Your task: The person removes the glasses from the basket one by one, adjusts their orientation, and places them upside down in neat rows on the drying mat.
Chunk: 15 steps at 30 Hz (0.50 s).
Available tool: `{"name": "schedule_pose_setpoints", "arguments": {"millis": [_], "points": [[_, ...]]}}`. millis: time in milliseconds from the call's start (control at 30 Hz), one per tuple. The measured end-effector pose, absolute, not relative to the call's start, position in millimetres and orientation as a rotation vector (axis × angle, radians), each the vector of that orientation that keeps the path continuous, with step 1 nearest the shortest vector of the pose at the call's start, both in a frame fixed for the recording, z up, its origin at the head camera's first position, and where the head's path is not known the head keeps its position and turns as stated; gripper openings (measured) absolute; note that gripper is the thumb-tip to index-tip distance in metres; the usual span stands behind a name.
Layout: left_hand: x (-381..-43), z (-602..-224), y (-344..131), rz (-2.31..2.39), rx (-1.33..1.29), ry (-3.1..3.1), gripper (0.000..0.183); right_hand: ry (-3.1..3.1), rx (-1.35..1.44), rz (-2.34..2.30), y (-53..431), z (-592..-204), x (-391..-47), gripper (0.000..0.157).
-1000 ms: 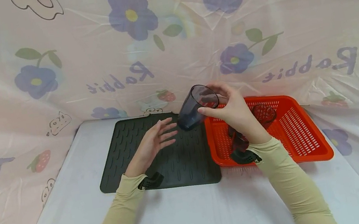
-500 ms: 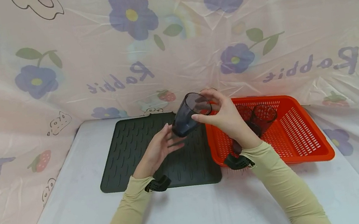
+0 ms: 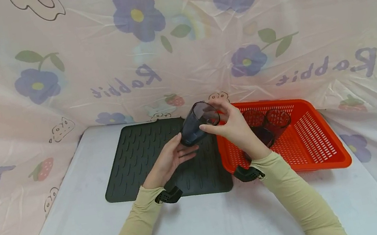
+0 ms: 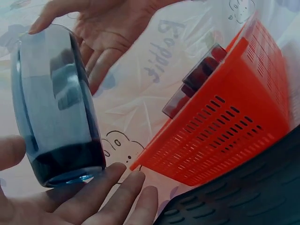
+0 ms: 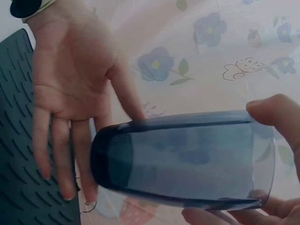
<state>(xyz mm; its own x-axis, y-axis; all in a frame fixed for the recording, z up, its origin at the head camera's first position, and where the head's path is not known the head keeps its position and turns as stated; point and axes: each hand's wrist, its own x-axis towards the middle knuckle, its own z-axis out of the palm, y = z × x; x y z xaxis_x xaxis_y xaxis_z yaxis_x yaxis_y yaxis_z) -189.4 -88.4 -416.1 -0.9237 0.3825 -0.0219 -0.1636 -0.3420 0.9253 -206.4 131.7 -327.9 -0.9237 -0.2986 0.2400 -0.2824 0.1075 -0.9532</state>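
A tinted blue-grey drinking glass (image 3: 192, 128) is held tilted over the dark mat, its mouth up and to the right. My right hand (image 3: 232, 127) grips it near the rim, thumb on the near side and fingers on the far side. At the base is my left hand (image 3: 167, 161), with its thumb at the glass's side and its fingers extended beneath. In the left wrist view the glass's thick base (image 4: 70, 164) lies close over those fingers. The right wrist view shows the left palm (image 5: 75, 84) facing the glass, fingers straight.
The dark ridged drying mat (image 3: 127, 172) lies on the white-covered table (image 3: 205, 225). Right of it stands an orange perforated basket (image 3: 313, 147) with tinted glasses (image 3: 278, 120) inside, partly hidden by the right hand and arm. A patterned curtain (image 3: 87, 39) hangs behind.
The right hand has brought the glass left and down from beside the basket. The left hand has moved right to meet its base. More of the glasses in the basket shows.
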Motion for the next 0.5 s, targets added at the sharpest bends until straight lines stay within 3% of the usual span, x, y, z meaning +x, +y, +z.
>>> {"name": "schedule_pose_setpoints", "arguments": {"millis": [500], "points": [[-192.5,-415.1,-91.3,2.416,0.147,1.613,0.05,2.313,-0.508,-1.911,141.1,-343.6,-206.0,0.072]]}}
